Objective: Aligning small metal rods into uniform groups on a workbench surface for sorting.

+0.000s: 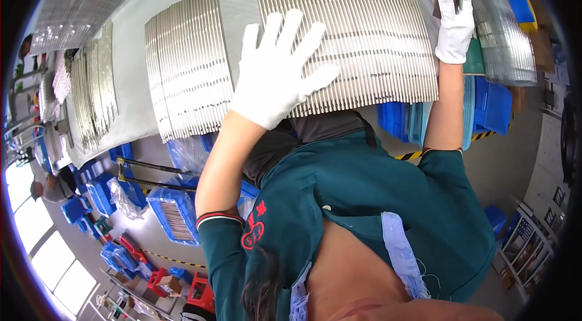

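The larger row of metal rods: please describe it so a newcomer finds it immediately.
On the grey-white table, find the white-gloved left hand. It partly hides the larger row of silvery metal rods, which stretches rightward. This row is clearly wider than the separate rod group on its left.

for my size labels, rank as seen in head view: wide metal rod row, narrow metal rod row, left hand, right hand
1. wide metal rod row
2. narrow metal rod row
3. left hand
4. right hand
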`<action>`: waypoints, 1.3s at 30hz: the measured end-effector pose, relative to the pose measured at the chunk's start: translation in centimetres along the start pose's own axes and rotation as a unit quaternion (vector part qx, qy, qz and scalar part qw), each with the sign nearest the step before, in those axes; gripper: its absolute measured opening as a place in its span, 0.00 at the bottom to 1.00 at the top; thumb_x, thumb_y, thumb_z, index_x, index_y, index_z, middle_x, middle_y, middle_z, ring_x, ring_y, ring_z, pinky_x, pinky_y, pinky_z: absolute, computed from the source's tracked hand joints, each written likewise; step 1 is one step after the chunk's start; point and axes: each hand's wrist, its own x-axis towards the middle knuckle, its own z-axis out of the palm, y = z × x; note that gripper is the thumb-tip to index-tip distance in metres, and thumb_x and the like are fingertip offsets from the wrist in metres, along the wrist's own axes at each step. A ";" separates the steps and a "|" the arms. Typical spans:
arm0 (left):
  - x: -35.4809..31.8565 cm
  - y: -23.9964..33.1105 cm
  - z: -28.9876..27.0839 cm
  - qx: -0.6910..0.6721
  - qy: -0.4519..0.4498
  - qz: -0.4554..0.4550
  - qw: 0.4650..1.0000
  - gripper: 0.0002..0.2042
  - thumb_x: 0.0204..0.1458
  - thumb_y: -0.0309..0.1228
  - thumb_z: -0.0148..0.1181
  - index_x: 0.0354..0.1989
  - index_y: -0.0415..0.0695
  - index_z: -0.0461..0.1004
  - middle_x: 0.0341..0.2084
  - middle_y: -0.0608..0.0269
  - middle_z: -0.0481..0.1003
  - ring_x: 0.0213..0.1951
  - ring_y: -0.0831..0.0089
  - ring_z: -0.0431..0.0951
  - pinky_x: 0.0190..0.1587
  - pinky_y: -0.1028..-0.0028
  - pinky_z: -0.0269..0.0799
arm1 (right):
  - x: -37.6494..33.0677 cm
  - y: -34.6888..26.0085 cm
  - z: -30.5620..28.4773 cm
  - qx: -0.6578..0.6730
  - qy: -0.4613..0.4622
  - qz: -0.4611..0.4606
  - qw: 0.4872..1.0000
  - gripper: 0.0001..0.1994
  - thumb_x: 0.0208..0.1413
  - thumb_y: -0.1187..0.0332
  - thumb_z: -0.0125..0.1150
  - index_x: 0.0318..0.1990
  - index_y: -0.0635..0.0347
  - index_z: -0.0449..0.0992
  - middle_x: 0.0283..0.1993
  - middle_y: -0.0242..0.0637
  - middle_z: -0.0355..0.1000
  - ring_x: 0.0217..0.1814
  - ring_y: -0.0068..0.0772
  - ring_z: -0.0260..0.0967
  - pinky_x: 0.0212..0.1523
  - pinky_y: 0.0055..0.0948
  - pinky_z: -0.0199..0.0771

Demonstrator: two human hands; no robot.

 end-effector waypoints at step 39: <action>0.0 1.4 -2.1 0.034 -0.043 0.001 0.998 0.31 0.58 0.57 0.55 0.60 0.45 0.73 0.58 0.49 0.70 0.59 0.50 0.67 0.62 0.49 0.59 | -0.4 -1.7 0.7 0.061 -0.022 -0.027 0.998 0.33 0.59 0.65 0.63 0.70 0.68 0.61 0.70 0.46 0.64 0.70 0.41 0.62 0.69 0.36 0.60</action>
